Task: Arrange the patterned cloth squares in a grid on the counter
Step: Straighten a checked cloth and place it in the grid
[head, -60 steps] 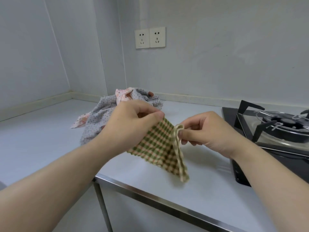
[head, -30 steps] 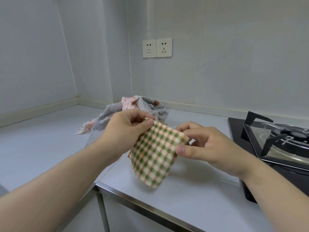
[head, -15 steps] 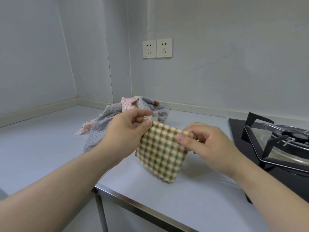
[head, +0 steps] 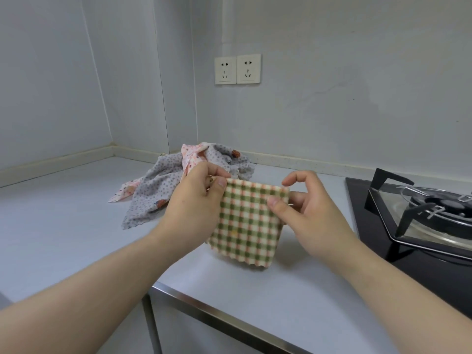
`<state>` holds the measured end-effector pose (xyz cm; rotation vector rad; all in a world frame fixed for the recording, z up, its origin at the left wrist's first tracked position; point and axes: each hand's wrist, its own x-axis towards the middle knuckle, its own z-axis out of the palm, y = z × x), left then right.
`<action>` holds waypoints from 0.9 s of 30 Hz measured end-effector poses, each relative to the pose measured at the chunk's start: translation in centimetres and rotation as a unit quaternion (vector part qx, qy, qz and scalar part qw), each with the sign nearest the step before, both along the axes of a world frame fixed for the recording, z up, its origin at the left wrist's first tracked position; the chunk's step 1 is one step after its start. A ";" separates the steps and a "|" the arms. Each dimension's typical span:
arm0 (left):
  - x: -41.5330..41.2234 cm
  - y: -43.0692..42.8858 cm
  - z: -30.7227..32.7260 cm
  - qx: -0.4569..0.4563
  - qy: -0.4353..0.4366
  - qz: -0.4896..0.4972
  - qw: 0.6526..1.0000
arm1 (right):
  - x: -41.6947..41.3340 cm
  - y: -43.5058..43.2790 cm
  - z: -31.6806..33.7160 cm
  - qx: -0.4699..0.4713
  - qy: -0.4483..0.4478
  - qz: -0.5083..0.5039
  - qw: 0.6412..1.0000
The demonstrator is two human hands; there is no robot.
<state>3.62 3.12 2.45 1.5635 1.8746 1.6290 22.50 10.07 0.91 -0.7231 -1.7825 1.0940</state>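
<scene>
Fingers [head: 216, 172] of the left hand [head: 194, 203] are curled, thumb pressed against them, pinching the upper left corner of the green-and-pink checked cloth square [head: 247, 226]. Behind this hand and to its left, a loose pile of other cloths [head: 158, 192] lies crumpled on the pale counter [head: 63, 226], near the wall corner: grey dotted fabric, with a pink patterned piece on top and another showing at the pile's left edge. Checked square hangs spread flat between the two hands, facing the camera, top edge roughly level, wavy lower edge down at the counter surface (contact or a small gap, cannot tell). It is over the front part of the counter, close to the metal-trimmed edge. Right hand [head: 311, 213] holds the upper right corner: thumb lies on the front face, the other fingers are behind the fabric, and the index finger is arched above the top edge, clear of the cloth. Double wall socket [head: 237, 69] sits on the back wall above the hands. Black gas hob [head: 421, 221] with its pan support occupies the far right of the counter, apart from the cloth.
</scene>
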 end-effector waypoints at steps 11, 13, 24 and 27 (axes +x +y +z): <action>1.5 0.6 -1.6 -0.043 -0.210 -0.040 0.976 | -0.8 0.6 -0.9 -0.058 0.033 -0.110 0.992; 2.2 0.9 -1.6 -0.036 -0.222 -0.026 0.974 | -0.8 0.4 -0.7 0.026 -0.014 -0.160 0.987; 7.9 5.9 -1.7 -0.040 -0.300 0.053 0.952 | 1.1 2.0 -0.7 0.113 -0.067 -0.277 0.952; 8.6 6.3 -2.8 -0.052 -0.336 0.046 0.939 | 1.4 2.5 -0.9 0.114 -0.076 -0.276 0.951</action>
